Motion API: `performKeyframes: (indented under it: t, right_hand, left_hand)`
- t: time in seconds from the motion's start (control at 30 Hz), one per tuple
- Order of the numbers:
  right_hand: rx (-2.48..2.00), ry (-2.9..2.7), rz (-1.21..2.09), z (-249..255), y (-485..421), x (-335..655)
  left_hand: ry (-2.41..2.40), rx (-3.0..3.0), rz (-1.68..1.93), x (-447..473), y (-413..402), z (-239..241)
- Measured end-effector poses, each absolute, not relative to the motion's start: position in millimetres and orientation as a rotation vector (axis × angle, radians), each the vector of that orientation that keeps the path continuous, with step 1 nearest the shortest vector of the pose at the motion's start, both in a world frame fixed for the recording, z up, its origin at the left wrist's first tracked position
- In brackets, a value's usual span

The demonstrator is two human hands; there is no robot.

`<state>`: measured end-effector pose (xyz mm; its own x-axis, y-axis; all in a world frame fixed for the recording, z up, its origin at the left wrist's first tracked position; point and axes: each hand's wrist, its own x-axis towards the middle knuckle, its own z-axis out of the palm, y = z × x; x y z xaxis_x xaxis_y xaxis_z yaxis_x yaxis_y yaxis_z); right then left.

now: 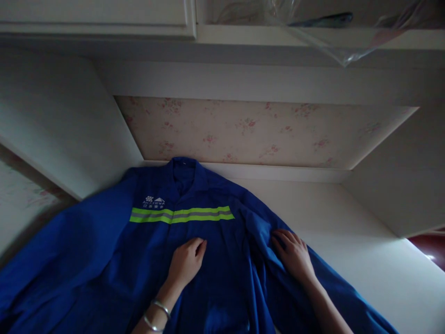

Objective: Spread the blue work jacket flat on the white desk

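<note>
A blue work jacket (104,260) with a yellow-green reflective stripe (181,215) and a small white logo lies spread, front up, on a white surface (347,241), collar toward the wall. My left hand (187,260) rests on the jacket's front below the stripe, fingers curled loosely against the cloth; two bangles circle its wrist. My right hand (294,254) lies on the bunched right sleeve fold, fingers stretched and pressing the fabric. Neither hand lifts the cloth.
The surface sits in a white alcove with slanted side panels (69,125) and floral wallpaper (250,134) at the back. A white shelf (243,35) overhead carries clear plastic wrap (333,41). A dark red patch (429,243) shows at far right.
</note>
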<state>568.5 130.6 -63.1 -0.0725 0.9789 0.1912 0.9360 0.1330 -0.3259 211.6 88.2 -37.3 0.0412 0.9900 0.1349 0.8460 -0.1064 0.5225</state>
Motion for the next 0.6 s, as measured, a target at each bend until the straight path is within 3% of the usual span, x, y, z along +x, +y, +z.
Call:
performKeyframes:
  t: [0.6]
  right_hand:
    - [-1.850, -2.044, 0.201, -61.5, 130.0, 567.6]
  left_hand:
    - [1.843, 2.006, 0.681, 207.9, 89.8, -38.5]
